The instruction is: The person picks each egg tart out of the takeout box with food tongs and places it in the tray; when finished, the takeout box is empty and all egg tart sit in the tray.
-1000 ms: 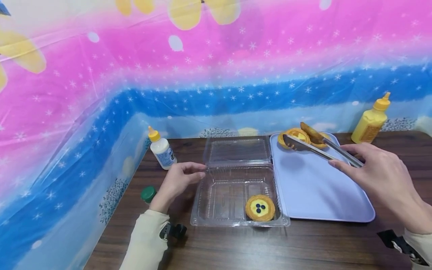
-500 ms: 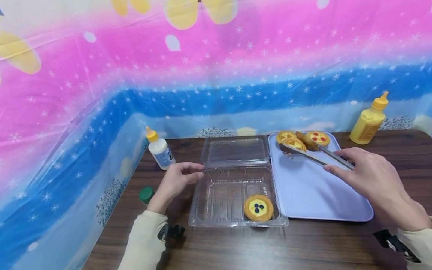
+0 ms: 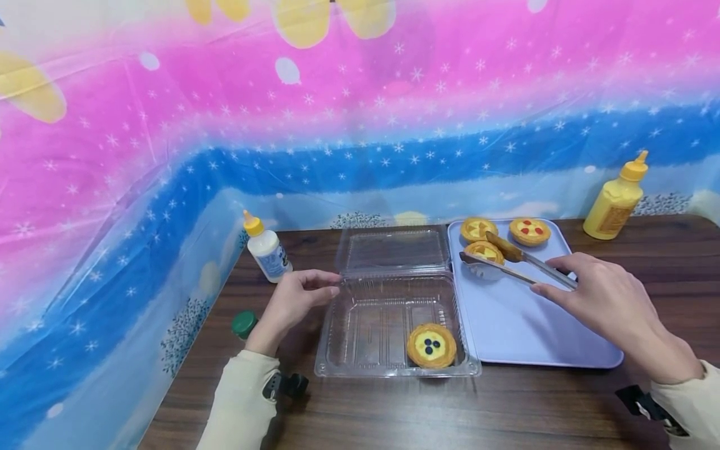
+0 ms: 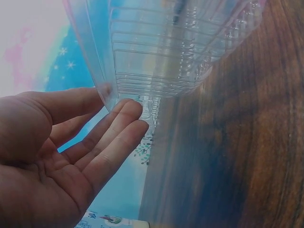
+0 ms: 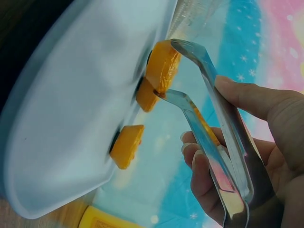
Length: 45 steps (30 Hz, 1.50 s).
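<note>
My right hand [image 3: 607, 297] grips metal tongs [image 3: 542, 269] over the tray's far part. The tongs' tips clasp an egg tart with yellow chunks [image 5: 163, 66], held close over the tray. Behind it on the tray sit another yellow-chunk tart [image 3: 477, 229] and a tart with red toppings [image 3: 530, 232]. My left hand [image 3: 295, 303] pinches the left rim of a clear plastic container [image 3: 368, 337], thumb and fingers at its corner in the left wrist view. A tart with dark blue berries [image 3: 431, 347] lies in the container's front right corner.
The lavender tray [image 3: 540, 331] lies against the container's right side. The container's clear lid [image 3: 394, 250] lies folded back. A white bottle with a yellow cap [image 3: 270, 250] and a green-capped container [image 3: 244, 325] stand at the left. A yellow bottle [image 3: 613, 203] stands back right.
My right hand has moved the tongs left and toward me, bringing the gripped tart away from the other two tarts. My left hand has stayed at the container rim.
</note>
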Motion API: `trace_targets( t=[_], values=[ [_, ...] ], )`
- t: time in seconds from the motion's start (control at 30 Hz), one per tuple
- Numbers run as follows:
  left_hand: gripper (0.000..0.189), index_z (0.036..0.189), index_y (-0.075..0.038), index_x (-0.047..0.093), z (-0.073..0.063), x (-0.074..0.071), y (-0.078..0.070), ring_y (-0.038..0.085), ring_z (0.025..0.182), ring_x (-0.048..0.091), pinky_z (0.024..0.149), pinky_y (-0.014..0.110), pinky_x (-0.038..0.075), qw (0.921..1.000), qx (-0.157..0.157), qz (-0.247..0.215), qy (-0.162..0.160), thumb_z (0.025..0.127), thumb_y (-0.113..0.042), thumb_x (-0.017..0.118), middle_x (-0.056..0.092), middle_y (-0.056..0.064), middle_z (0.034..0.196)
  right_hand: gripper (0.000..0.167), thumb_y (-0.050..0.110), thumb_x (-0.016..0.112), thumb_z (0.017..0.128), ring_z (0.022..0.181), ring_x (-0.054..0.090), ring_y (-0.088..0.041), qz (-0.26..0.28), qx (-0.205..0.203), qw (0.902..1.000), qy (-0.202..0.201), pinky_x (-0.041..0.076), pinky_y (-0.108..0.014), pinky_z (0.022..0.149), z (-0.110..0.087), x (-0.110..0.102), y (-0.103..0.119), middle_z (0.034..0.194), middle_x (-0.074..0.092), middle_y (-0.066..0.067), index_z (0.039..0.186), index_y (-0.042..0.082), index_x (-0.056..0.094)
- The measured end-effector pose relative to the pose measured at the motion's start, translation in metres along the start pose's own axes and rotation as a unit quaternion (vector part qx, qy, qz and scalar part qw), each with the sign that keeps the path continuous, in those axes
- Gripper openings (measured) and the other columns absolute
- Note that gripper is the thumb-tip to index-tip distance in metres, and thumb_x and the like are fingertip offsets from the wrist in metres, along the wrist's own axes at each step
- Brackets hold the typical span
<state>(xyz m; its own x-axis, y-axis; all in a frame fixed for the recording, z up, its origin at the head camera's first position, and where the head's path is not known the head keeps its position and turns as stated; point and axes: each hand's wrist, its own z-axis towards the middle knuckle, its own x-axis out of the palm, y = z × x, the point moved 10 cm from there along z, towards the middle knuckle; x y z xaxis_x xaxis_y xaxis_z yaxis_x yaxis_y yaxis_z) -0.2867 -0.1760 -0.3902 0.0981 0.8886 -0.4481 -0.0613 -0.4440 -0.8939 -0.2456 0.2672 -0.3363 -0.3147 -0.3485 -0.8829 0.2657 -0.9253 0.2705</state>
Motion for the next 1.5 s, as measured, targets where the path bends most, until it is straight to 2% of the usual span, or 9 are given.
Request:
trace_targets(
  t=[0.3,0.47,0.8,0.97,1.37,1.5],
  values=[
    [0.022,0.121,0.0,0.078,0.0,0.0,0.0,0.026,0.099,0.075,0.09,0.044,0.063,1.0,0.0,-0.003,0.001,0.099,-0.003,0.075,0.077,0.014,0.113,0.054,0.037,0.09,0.085,0.074,0.067,-0.031,0.0,0.007,0.9998,0.021,0.05,-0.05,0.053,0.0,0.006,-0.004,0.1,0.074,-0.022,0.119,-0.002,0.075],
    [0.022,0.121,-0.001,0.078,0.0,0.0,-0.001,0.026,0.099,0.075,0.09,0.042,0.063,1.0,-0.002,-0.003,0.0,0.099,-0.004,0.075,0.077,0.014,0.113,0.056,0.037,0.09,0.084,0.073,0.066,-0.031,-0.007,0.008,0.9998,0.018,0.05,-0.052,0.053,0.001,0.006,-0.004,0.099,0.073,-0.021,0.119,-0.004,0.074],
    [0.023,0.122,0.001,0.077,-0.001,0.0,-0.002,0.028,0.099,0.075,0.09,0.046,0.063,1.0,0.006,-0.005,0.002,0.099,-0.004,0.075,0.076,0.016,0.114,0.057,0.037,0.091,0.084,0.066,0.059,-0.024,-0.009,0.013,0.9997,0.017,0.045,-0.044,0.049,0.002,0.006,-0.007,0.092,0.072,-0.016,0.119,-0.005,0.073],
    [0.022,0.121,0.0,0.078,0.0,-0.001,-0.002,0.027,0.098,0.075,0.09,0.043,0.063,1.0,0.001,-0.003,0.0,0.099,-0.004,0.075,0.077,0.015,0.113,0.059,0.039,0.091,0.083,0.067,0.061,-0.027,-0.013,0.016,0.9997,0.014,0.046,-0.047,0.049,0.002,0.002,-0.008,0.091,0.072,-0.017,0.119,-0.005,0.073],
    [0.023,0.122,-0.002,0.078,0.0,0.0,0.0,0.027,0.101,0.075,0.091,0.042,0.062,1.0,0.0,-0.001,0.006,0.1,-0.004,0.074,0.076,0.014,0.116,0.064,0.043,0.09,0.084,0.077,0.069,-0.038,-0.003,0.031,0.9987,0.039,0.051,-0.052,0.055,0.002,-0.001,-0.008,0.105,0.074,-0.026,0.122,-0.005,0.072],
    [0.023,0.122,-0.002,0.078,0.0,0.0,0.0,0.027,0.101,0.075,0.09,0.041,0.062,1.0,-0.001,-0.001,0.006,0.099,-0.004,0.074,0.077,0.014,0.116,0.064,0.044,0.09,0.084,0.07,0.065,-0.029,0.001,0.027,0.9991,0.032,0.049,-0.046,0.053,0.001,-0.007,-0.005,0.097,0.074,-0.02,0.122,-0.005,0.072]
  ],
)
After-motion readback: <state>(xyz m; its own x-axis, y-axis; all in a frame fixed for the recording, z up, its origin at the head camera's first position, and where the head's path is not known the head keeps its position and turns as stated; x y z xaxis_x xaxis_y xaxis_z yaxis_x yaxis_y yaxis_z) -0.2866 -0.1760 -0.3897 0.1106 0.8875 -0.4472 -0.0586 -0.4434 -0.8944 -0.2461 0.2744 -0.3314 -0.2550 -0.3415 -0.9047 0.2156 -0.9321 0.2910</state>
